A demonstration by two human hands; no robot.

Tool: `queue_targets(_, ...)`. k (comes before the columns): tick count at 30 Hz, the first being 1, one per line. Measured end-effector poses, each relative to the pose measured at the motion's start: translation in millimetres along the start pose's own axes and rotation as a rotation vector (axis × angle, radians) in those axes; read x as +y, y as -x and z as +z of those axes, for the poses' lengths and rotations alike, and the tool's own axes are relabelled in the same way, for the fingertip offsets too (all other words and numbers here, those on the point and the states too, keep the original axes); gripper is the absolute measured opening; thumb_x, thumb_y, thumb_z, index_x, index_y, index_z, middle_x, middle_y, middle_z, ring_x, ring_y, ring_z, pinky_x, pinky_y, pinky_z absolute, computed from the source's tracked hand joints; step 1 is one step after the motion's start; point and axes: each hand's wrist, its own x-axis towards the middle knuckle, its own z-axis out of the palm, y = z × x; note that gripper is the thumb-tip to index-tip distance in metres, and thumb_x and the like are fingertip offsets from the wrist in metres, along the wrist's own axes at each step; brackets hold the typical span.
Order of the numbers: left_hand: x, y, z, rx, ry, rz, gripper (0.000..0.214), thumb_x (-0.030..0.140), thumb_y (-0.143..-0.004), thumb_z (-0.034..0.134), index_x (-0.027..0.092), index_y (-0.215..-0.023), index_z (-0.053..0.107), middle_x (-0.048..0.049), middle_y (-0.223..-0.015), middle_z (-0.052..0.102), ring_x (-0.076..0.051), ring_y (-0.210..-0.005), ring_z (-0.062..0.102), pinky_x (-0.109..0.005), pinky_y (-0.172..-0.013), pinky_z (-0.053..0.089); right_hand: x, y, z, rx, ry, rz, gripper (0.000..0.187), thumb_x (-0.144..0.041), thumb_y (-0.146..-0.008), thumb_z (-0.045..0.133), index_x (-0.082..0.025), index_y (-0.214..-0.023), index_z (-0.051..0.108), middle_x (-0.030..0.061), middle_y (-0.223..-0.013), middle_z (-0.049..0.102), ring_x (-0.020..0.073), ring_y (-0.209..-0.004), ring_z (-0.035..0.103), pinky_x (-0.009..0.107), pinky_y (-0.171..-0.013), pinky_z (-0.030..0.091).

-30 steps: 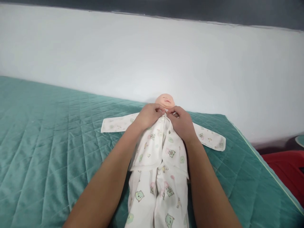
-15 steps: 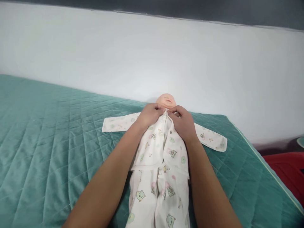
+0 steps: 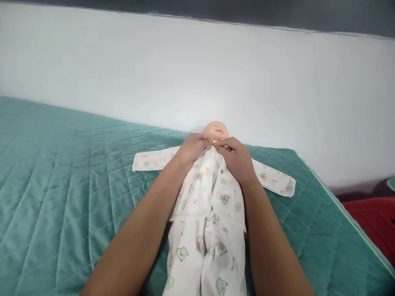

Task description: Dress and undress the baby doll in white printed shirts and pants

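Observation:
A baby doll [image 3: 215, 130] lies on its back, its head near the wall. It wears a white printed baby shirt [image 3: 197, 193] with long sleeves spread out to both sides, and matching printed trousers [image 3: 188, 263]. My left hand [image 3: 195, 146] and my right hand [image 3: 235, 155] meet at the shirt's neckline, just under the doll's chin. Both are closed, fingers pinching the collar edges from either side. The fastening between the fingertips is too small and too covered to make out. Below the hands the shirt front hangs slightly parted at the hem.
Under the doll spreads a green quilted bed cover [image 3: 77, 185], its piped edge running down the right side. A white wall [image 3: 197, 74] rises directly behind the head. Beyond the bed's right edge stands a red plastic object [image 3: 372, 213], perhaps a chair.
My fingers have shifted slightly at the collar, the right fingertips reaching a little further left toward the left hand. The doll and its clothes lie as before.

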Motion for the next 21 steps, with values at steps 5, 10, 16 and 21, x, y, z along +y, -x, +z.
queue_targets(5, -1.5, -2.0, 1.3, 0.024, -0.080, 0.056, 0.006, 0.020, -0.075, 0.068, 0.016, -0.071, 0.066, -0.0008, -0.069, 0.065, -0.014, -0.066, 0.058, -0.028, -0.068, 0.045, -0.2, 0.2, 0.6, 0.011, 0.003, 0.022, 0.016, -0.031, -0.081, 0.063, -0.025, -0.085, 0.078, 0.0017, -0.097, 0.074, 0.0185, -0.084, 0.062, 0.035, -0.082, 0.046)
queue_targets(10, -2.0, -2.3, 2.2, 0.042, -0.139, 0.133, 0.012, 0.016, -0.077, 0.065, 0.016, -0.087, 0.072, -0.0039, -0.086, 0.072, -0.016, -0.077, 0.064, -0.029, -0.075, 0.049, -0.9, -0.3, 0.8, 0.053, 0.024, 0.071, 0.019, -0.033, -0.081, 0.063, -0.024, -0.086, 0.078, 0.0025, -0.096, 0.075, 0.0201, -0.085, 0.063, 0.037, -0.084, 0.047)
queue_targets(16, 4.6, 3.5, -1.3, -0.023, -0.423, 0.266, 0.021, 0.017, -0.083, 0.061, 0.020, -0.094, 0.079, -0.0040, -0.105, 0.077, -0.019, -0.098, 0.068, -0.030, -0.092, 0.049, -1.8, -1.0, -0.5, 0.086, 0.051, 0.083, 0.020, -0.032, -0.080, 0.060, -0.022, -0.085, 0.077, 0.0036, -0.096, 0.075, 0.0211, -0.087, 0.063, 0.036, -0.085, 0.046)
queue_targets(21, 5.4, 3.5, -4.2, -0.053, -0.579, 0.335, 0.034, 0.015, -0.087, 0.057, 0.026, -0.111, 0.077, -0.0042, -0.119, 0.072, -0.019, -0.096, 0.067, -0.034, -0.096, 0.049, -4.0, 0.1, -0.8, 0.108, 0.018, 0.135, 0.022, -0.036, -0.083, 0.059, -0.020, -0.079, 0.073, 0.0020, -0.083, 0.072, 0.0191, -0.080, 0.060, 0.032, -0.077, 0.044)
